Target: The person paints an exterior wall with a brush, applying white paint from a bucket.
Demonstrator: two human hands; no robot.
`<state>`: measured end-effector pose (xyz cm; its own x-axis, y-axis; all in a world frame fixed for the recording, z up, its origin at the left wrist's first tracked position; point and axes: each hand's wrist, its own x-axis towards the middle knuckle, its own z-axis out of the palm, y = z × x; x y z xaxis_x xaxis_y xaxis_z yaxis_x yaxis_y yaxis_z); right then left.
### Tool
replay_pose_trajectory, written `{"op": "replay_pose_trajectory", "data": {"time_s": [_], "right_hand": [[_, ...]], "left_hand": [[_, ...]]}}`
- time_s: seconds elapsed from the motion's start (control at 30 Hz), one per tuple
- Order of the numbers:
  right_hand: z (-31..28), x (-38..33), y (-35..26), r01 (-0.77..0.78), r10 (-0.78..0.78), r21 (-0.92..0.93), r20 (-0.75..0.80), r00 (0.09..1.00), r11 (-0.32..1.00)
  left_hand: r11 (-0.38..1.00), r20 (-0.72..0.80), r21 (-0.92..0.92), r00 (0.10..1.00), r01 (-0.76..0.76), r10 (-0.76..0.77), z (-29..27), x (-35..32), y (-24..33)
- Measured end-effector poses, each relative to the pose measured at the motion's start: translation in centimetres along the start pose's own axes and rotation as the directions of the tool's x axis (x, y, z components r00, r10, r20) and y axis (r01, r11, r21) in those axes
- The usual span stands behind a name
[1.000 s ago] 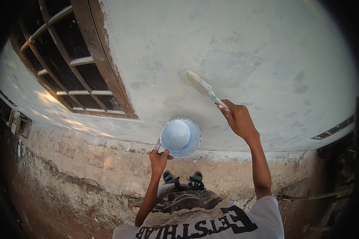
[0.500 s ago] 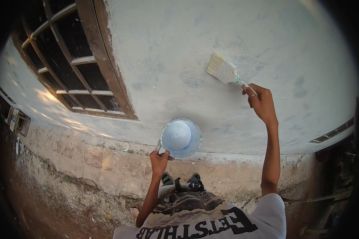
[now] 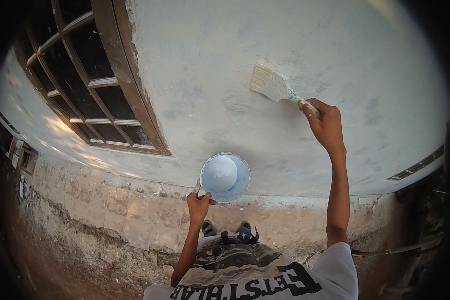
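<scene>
The brush (image 3: 276,86) is at the pale wall (image 3: 195,95), its long axis slanting: bristles (image 3: 260,78) point to the upper left, handle (image 3: 294,96) to the lower right, where the right hand (image 3: 327,124) grasps it with curled fingers. The left hand (image 3: 198,206) grips the lower-left edge of a round bucket (image 3: 242,181) holding pale paint (image 3: 219,172).

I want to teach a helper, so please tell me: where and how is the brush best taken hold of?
Probably by its narrow handle, from the picture's lower right: the brush is slanted, its wide bristles point to the upper left, and the right hand grips the handle there.
</scene>
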<state>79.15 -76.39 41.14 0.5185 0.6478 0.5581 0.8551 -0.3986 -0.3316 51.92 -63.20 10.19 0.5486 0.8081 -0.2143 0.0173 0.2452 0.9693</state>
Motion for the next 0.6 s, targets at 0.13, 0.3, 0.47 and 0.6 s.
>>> {"op": "replay_pose_trajectory", "data": {"time_s": [0.13, 0.3, 0.47, 0.6], "right_hand": [[-3.5, -2.0, 0.8, -0.134, 0.133, 0.021, 0.019, 0.991, 0.991], [-3.2, -1.3, -0.4, -0.092, 0.096, 0.097, -0.030, 0.995, 0.991], [-2.3, 1.9, -0.5, 0.043, -0.046, -0.062, -0.041, 0.998, 0.997], [-4.9, 0.9, 2.0, -0.061, 0.053, -0.059, -0.129, 0.990, 0.996]], "left_hand": [[1.000, 0.006, -0.009, 1.000, -0.012, 0.012, 0.3, -0.2, 0.2], [0.999, 0.042, -0.030, 0.999, -0.014, 0.015, 0.6, 0.2, -1.0], [0.998, 0.082, 0.064, 0.997, -0.007, 0.002, 1.8, -0.1, 0.0], [0.999, 0.092, 0.052, 0.996, -0.017, 0.012, 1.6, -0.4, -0.1]]}}
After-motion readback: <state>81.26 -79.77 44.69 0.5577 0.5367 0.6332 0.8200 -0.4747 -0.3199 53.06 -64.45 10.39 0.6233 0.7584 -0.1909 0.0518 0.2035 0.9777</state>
